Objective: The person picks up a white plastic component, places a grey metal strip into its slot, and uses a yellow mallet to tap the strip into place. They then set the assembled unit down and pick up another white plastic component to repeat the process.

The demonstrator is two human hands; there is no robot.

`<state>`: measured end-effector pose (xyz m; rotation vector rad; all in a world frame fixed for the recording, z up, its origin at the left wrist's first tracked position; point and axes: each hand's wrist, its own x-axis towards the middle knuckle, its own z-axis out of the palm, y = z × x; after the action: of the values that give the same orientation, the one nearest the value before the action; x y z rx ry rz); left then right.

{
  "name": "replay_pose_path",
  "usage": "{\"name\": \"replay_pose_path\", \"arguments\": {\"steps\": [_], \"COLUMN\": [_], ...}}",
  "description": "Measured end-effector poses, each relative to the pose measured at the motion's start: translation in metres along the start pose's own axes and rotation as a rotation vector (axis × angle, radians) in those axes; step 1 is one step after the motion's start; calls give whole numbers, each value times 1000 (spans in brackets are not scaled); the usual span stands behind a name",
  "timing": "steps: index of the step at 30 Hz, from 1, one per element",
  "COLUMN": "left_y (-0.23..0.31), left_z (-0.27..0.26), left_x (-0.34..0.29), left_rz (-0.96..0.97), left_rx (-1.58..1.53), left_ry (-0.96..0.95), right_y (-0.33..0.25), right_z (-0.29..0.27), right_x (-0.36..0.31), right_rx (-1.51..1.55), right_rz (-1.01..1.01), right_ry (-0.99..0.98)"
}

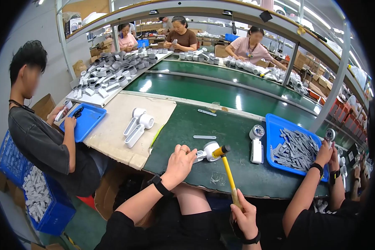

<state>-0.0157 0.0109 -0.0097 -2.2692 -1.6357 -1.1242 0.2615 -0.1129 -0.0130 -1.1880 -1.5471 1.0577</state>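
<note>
My left hand (180,166) is closed on the handle of a white round-headed handheld device (211,151), pressing it down on the green bench top. My right hand (244,213) grips the lower end of a mallet (228,173) with a yellow handle and a dark-ended head. The mallet's head is right at the device's round head; whether they touch I cannot tell. Behind the device lies a slim grey strip (204,137), with a second grey strip (207,112) farther back. To the right stands another white device (256,143) with its round end facing up.
A blue tray (272,121) of grey strips sits at right, beside a co-worker's hands (326,155). White devices (134,125) rest on cardboard at left. Another person with a blue tray (96,112) works at far left. A green conveyor (187,83) runs behind, under a metal frame.
</note>
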Motion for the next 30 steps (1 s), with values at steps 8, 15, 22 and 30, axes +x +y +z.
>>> {"name": "replay_pose_path", "arguments": {"steps": [8,15,22,30], "left_y": [-4,-8,-10,-21], "left_z": [9,18,17,-2], "left_x": [-2,-2,-6,-9], "left_rz": [-86,-162,-251,-186], "left_rx": [-44,-98,-169,-258], "left_ry": [22,22,47,-75], "right_y": [-8,-25,-30,-46], "right_z": [6,3,4,10], "right_x": [44,47,49,44], "right_rx": [-315,-447,-572,-556], "right_rz": [-295,-292,-266,-307], "right_ry": [-69,-65,-115,-88]}}
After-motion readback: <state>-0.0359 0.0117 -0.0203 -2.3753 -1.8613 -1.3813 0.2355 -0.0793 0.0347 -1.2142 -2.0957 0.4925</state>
